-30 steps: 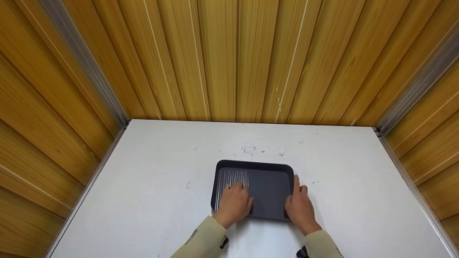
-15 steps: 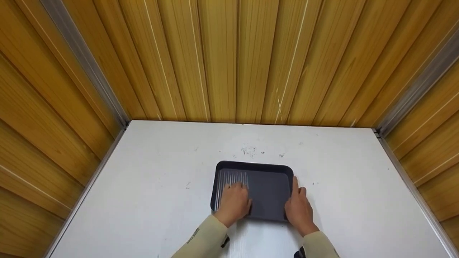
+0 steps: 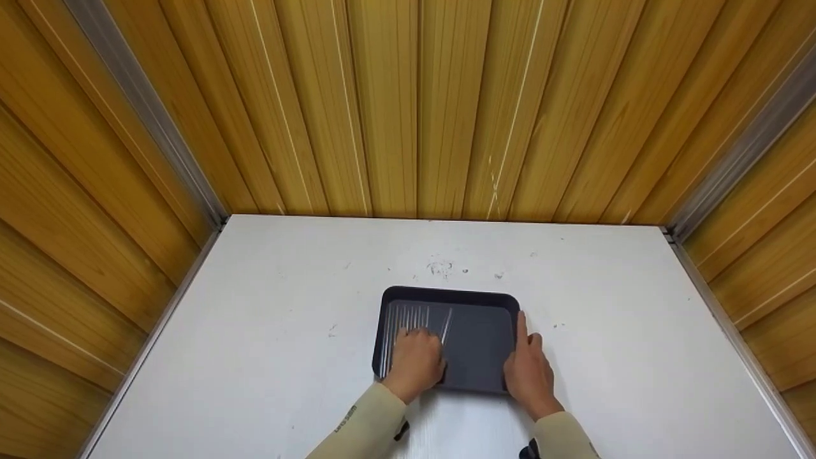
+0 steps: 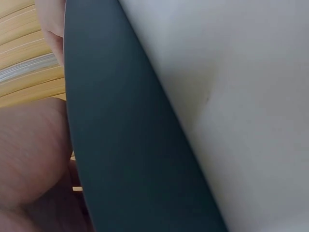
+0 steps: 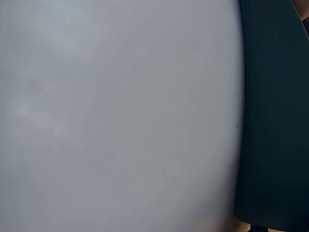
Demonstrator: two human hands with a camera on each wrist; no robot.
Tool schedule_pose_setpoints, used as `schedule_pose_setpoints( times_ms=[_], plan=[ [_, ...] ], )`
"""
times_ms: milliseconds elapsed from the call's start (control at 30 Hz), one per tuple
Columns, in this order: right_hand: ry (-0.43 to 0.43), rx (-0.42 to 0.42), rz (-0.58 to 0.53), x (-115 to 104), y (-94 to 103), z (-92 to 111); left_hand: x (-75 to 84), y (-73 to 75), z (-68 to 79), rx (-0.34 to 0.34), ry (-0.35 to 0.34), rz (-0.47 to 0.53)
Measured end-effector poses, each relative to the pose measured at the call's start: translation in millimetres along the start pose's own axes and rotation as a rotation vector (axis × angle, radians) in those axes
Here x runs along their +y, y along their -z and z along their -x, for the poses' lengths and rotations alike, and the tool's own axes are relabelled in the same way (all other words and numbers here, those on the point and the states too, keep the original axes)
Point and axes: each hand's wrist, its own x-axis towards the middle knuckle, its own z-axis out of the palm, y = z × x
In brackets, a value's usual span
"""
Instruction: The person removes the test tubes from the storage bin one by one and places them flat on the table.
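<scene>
A shallow dark grey rectangular tray (image 3: pixel 478 347) with rounded corners lies on the white table in the head view. Raised ribs (image 3: pixel 406 314) run along its left part, and a slanted bright line crosses the floor right of them. My left hand (image 3: pixel 417 360) reaches over the near rim with fingers curled down inside; whatever is beneath them is hidden. At the right wall, my right hand (image 3: pixel 530 376) grips the rim, thumb inside and index finger stretched along the edge. The left wrist view shows the tray's outer wall (image 4: pixel 120 125) beside part of the left hand (image 4: pixel 34 150).
The white table (image 3: pixel 287 331) bears small dark scuffs (image 3: pixel 440 268) behind the tray. Wood-patterned ribbed walls (image 3: pixel 408 108) stand at the back and both sides, with metal posts (image 3: pixel 162 121) at the corners.
The left thumb has drawn in closer to the curled fingers. The ribbed band looks narrower, and a slanted bright line now shows right of it. Both hands stay at the tray.
</scene>
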Motion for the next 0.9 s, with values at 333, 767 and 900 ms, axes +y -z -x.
schedule_pose_setpoints(
  times_ms=[333,767,900],
  plan=[
    [-0.004,-0.007,0.010,-0.1,-1.2,0.9,0.4,0.4,-2.0,-0.050,0.022,0.017],
    [0.017,0.010,0.013,1.7,-2.0,0.2,3.8,7.1,-4.3,-0.062,0.032,0.025],
    [0.018,0.014,0.018,1.5,-1.7,-0.2,3.7,8.1,-5.2,-0.061,0.041,0.046]
  ],
)
